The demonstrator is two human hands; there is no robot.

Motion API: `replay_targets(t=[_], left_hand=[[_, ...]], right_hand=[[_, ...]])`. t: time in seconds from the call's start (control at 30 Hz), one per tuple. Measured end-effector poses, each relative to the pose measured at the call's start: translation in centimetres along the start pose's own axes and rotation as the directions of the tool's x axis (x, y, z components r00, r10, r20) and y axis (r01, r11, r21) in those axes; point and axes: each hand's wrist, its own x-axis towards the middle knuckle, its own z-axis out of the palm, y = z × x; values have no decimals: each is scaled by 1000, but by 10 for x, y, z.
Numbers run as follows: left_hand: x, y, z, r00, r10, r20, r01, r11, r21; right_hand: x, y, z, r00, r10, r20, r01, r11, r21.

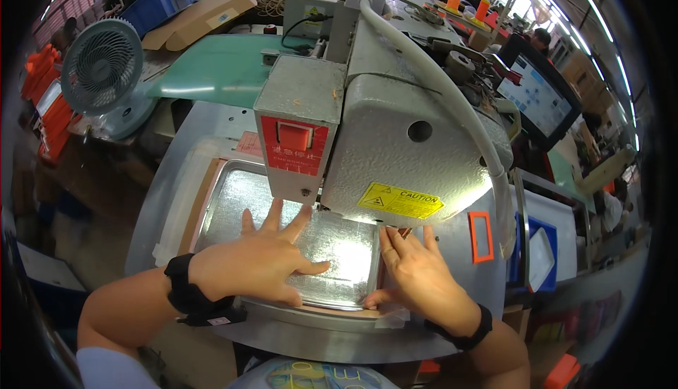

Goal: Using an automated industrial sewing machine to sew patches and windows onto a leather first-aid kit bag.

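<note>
My left hand point(261, 269) lies open with fingers spread over a shiny silver, rectangular tray-like panel point(236, 191); its fingertips reach toward the grey control box. My right hand point(424, 272) is open at the panel's right edge. Its fingers point up under the grey machine head point(402, 142), and its thumb rests by the panel's near right corner. A tan border strip point(200, 209) runs along the panel's left side. The machine head hides the panel's far right part. What lies under my right fingertips is partly hidden.
A grey box with a red switch point(293, 137) hangs close above the left fingertips. An orange frame point(481, 237) lies on the metal table point(452, 304) at right. Beyond stand a touchscreen point(537, 92), a blue tray point(544, 248), a fan point(102, 67) and a green sheet point(219, 67).
</note>
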Motion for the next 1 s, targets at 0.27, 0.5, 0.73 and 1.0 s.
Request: replay_targets(t=[0.27,0.5,0.73,1.0], left_hand=[[10,-15,-9,999,37,-27,-37,999,8],[21,-17,-32,992,-64,113,73,994,-77],[32,-52,-15,1000,26,-12,-28,980,-196],[30,-48,-40,993,-75,-94,38,935,-354]], right_hand=[[17,10,-5,996,39,77,-44,997,57],[27,30,-3,986,28,164,-59,980,188],[36,37,-1,993,119,15,-113,891,441],[47,63,24,985,171,-14,-137,836,531]])
